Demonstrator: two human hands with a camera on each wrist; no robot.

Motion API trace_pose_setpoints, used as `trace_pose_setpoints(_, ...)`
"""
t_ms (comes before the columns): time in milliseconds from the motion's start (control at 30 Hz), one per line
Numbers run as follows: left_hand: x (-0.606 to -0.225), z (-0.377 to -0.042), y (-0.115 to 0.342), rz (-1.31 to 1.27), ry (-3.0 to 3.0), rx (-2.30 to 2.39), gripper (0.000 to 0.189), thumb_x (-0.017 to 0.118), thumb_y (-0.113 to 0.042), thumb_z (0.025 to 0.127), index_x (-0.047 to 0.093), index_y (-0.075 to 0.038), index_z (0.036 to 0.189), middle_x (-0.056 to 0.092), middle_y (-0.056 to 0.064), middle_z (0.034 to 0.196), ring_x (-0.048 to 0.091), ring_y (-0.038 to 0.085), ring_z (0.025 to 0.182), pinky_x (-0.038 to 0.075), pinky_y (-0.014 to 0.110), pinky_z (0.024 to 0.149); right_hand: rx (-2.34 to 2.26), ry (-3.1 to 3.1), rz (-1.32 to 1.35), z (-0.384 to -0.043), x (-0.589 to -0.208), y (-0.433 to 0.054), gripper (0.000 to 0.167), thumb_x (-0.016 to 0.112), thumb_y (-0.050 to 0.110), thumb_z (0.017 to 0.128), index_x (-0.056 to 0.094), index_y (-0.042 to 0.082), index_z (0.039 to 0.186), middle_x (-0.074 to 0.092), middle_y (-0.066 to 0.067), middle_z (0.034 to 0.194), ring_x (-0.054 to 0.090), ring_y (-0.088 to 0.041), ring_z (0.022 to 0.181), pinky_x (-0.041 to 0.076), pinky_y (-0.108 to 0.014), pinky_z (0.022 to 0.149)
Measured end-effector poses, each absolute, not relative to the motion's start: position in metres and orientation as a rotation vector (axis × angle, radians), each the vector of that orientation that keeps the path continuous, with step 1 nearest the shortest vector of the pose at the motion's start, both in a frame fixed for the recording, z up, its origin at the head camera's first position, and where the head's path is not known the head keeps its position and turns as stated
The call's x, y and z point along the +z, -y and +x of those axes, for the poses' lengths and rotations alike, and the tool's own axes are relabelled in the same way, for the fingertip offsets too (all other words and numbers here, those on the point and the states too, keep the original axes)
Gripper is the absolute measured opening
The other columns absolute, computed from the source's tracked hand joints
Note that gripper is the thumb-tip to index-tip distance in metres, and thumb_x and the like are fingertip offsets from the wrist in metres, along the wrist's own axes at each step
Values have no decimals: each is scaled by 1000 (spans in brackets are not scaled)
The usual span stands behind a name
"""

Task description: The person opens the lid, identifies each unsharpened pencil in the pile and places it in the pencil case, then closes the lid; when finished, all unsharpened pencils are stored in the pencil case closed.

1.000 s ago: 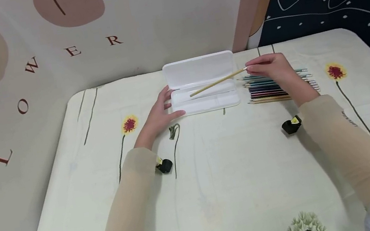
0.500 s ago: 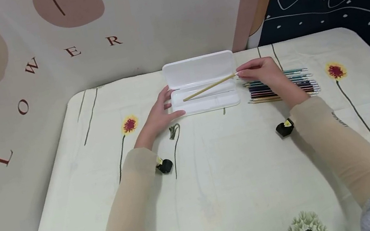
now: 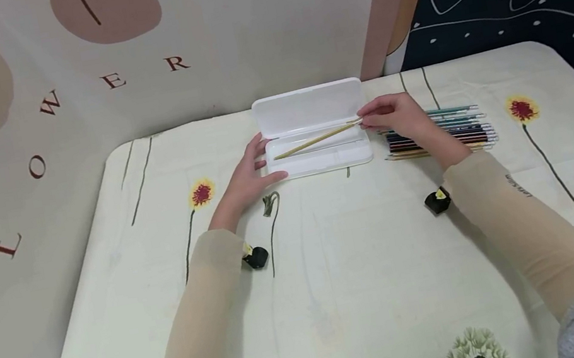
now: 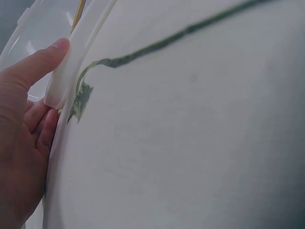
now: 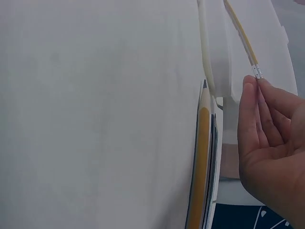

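Observation:
A white pencil case (image 3: 319, 164) lies with its lid (image 3: 304, 111) raised at the far side of the table. My left hand (image 3: 245, 178) holds the case's left end, its thumb (image 4: 52, 53) on the rim and other fingers around the outer edge. A yellow pencil (image 3: 317, 140) slants over the case's lower half, its tip toward the left. Thumb and fingertips of my right hand (image 3: 397, 116) pinch that pencil near its white-and-silver end, above the case's right edge. Whether the pencil's tip touches the case floor, I cannot tell.
Right of the case lies a row of several pencils (image 3: 441, 139) side by side, partly under my right forearm. Black wrist cameras (image 3: 256, 257) sit at both cuffs. A flower-printed cloth (image 3: 338, 272) covers the table, and a pale printed wall (image 3: 224, 81) stands behind.
My right hand has moved left and slightly down, carrying the yellow pencil further over the case until its tip is near the left end. The left hand has stayed in place.

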State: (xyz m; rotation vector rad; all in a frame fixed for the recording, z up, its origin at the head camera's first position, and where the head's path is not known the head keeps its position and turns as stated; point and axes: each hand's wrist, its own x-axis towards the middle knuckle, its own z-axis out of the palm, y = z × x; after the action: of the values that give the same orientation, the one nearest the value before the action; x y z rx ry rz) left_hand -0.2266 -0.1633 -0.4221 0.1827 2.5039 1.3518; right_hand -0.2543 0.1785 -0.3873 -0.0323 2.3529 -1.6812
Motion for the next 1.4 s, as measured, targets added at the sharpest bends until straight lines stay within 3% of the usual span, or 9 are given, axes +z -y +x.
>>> trace_pose_setpoints(267, -421, -226, 163, 169, -2501, 1339, 103, 80, -31, 86, 9, -30, 161, 32, 0, 163, 43, 29, 142, 31, 45, 122, -1613, -2425, -127, -253, -389, -176, 27, 67, 9, 95, 68, -7, 117, 70, 18, 81, 65, 7, 77, 56, -11, 70)
trace_pose_setpoints(533, -420, -226, 162, 162, -2503, 1331, 103, 80, -32, 85, 9, -31, 160, 32, -2, 164, 43, 28, 142, 32, 45, 122, -1486, -2515, -121, -253, -387, -182, 26, 69, 16, 95, 71, 2, 117, 72, 9, 98, 61, 1, 81, 53, -11, 71)
trace_pose_setpoints(767, -420, -226, 163, 175, -2509, 1330, 103, 79, -30, 86, 9, -28, 161, 32, 0, 163, 43, 29, 142, 31, 45, 122, -1499, -2521, -136, -252, -383, -194, 29, 68, 15, 95, 69, 1, 120, 70, 18, 90, 63, 6, 82, 53, -8, 75)
trace_pose_setpoints(1000, -421, -226, 163, 179, -2517, 1323, 102, 79, -30, 86, 9, -28, 161, 32, 1, 163, 43, 29, 142, 31, 46, 122, -1446, -2552, -60, -252, -378, -207, 32, 67, 22, 96, 68, 6, 124, 70, 12, 102, 62, 4, 86, 50, -6, 77)
trace_pose_setpoints(1400, -420, -225, 163, 177, -2510, 1333, 102, 79, -30, 86, 9, -29, 161, 33, 1, 163, 43, 29, 142, 31, 45, 122, -1480, -2565, -22, -248, -373, -229, 36, 67, 25, 96, 67, 6, 126, 68, 17, 100, 64, 5, 84, 53, -7, 75)
